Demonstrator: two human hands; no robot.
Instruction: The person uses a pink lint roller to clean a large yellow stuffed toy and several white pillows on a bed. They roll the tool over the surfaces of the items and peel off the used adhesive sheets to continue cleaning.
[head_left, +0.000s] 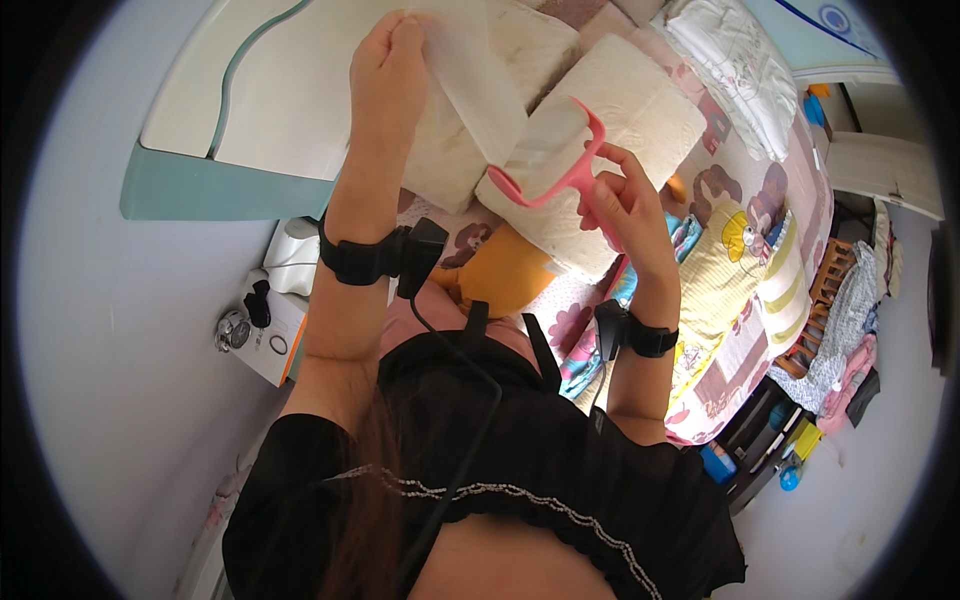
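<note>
My left hand (388, 56) is raised at the upper left, its fingers pinching the end of a pale translucent sheet (476, 94). That sheet runs down to a pink plastic lint roller (581, 176), whose roll sits in the U-shaped frame. In my right hand (626, 199) is the roller's handle, with the fingers wrapped round it. Behind both hands lie cream foam pillows (615, 97) on a patterned bed sheet (720, 180). Whether the sheet touches the pillows cannot be told.
An orange cushion (506, 270) lies near my lap. Yellow printed bedding (712, 300) and folded white cloth (739, 67) are on the bed at the right. A bedside table (274, 337) with a watch stands at the left, by the headboard (292, 90).
</note>
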